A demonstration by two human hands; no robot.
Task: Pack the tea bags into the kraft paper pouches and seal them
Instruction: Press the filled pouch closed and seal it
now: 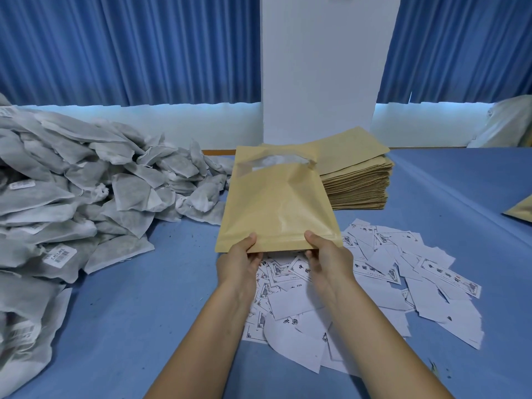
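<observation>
Now we hold the tan kraft paper pouch above the blue table, open mouth far from our fingers, something white inside. It seems light, crinkly, easily bent; the near edge suits gripping. Our left hand and right hand pinch there, thumbs on top, fingers curled beneath, forearms reaching forward.

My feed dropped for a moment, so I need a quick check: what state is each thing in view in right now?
Held pouch: lifted off the table, bulging, far mouth open, unsealed.
Left grip: pinching the pouch's near edge, thumb on top.
Right grip: likewise pinching the near edge.
Pouch stack: flat, piled behind.
Tea bags: loose heap, unpacked.
Paper slips: scattered on the table.
</observation>
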